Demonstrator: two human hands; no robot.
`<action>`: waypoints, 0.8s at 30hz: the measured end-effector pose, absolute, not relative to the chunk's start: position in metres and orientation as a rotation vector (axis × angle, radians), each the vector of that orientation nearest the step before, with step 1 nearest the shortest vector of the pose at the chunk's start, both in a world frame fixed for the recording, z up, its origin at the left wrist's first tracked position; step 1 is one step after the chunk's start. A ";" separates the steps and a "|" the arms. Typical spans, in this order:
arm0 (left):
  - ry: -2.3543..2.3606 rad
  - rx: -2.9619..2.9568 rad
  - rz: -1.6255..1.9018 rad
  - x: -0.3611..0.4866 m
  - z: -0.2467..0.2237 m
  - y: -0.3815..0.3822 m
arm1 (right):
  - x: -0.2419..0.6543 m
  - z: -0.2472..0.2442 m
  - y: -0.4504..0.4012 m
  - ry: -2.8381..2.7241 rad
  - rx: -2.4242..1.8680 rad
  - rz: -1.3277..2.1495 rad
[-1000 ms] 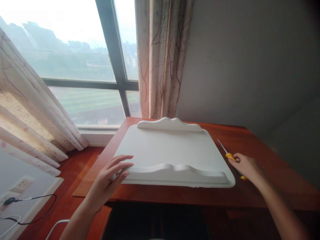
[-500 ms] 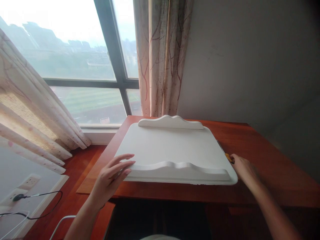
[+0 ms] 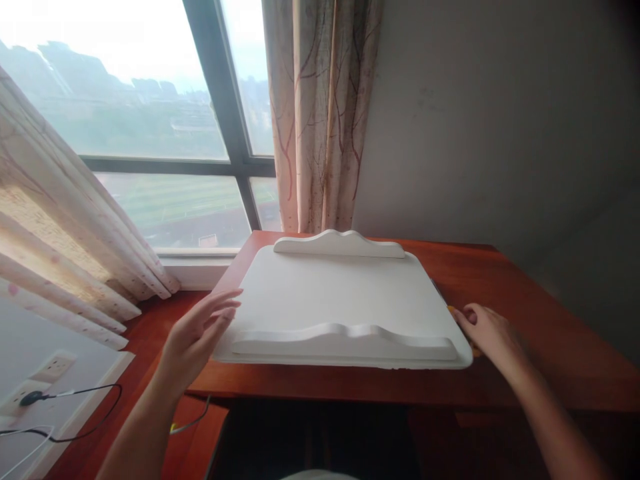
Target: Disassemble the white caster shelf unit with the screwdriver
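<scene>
A white board [image 3: 325,287] with rounded corners lies on the wooden desk. Two wavy-topped white rails are fixed to it, a far rail [image 3: 340,245] and a near rail [image 3: 345,341]. Beside the board's left edge is my left hand [image 3: 193,333], fingers stretched out and holding nothing. At the right edge my right hand [image 3: 487,330] is closed round a yellow-handled tool [image 3: 452,310], mostly hidden by the fingers and the board. A thin dark strip, perhaps its shaft, shows along that edge.
The reddish wooden desk [image 3: 540,333] stretches right beneath the board. Behind it are a grey wall, a window [image 3: 165,207] and a patterned curtain [image 3: 325,120]. On the lower left, a plug with a black cable [image 3: 85,390] sits in a wall socket [image 3: 57,367].
My left hand has moved left off the near rail and away from the board's surface. The right hand has barely moved, still at the yellow-handled tool.
</scene>
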State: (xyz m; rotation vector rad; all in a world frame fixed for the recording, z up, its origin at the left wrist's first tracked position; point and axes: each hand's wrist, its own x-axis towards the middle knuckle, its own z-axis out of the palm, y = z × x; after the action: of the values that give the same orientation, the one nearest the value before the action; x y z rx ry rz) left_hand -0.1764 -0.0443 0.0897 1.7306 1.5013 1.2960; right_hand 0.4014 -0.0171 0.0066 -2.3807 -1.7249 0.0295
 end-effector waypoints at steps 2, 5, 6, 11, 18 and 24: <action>1.590 1.705 1.281 -0.185 0.088 -0.030 | 0.402 0.009 -0.016 -1.700 -2.298 -0.064; 1.719 1.654 1.203 -0.198 0.077 -0.003 | 0.399 0.014 -0.011 -1.650 -2.181 -0.043; 1.752 1.645 1.181 -0.202 0.072 0.006 | 0.397 0.017 -0.010 -1.634 -2.154 0.002; 1.964 1.692 0.974 -0.209 0.058 0.039 | 0.385 0.028 0.000 -1.611 -1.996 0.357; 1.724 1.410 0.905 -0.201 0.058 0.046 | 0.371 0.031 0.006 -1.566 -1.869 0.619; 1.562 1.108 0.920 -0.196 0.062 0.039 | 0.366 0.038 0.008 -1.480 -1.832 0.800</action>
State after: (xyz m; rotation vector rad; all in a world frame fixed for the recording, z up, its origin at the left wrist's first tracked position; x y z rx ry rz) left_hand -0.1956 0.0393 0.0624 1.1079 1.5620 0.9204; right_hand 0.3655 0.0080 0.0380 -1.8318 -1.4801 0.7998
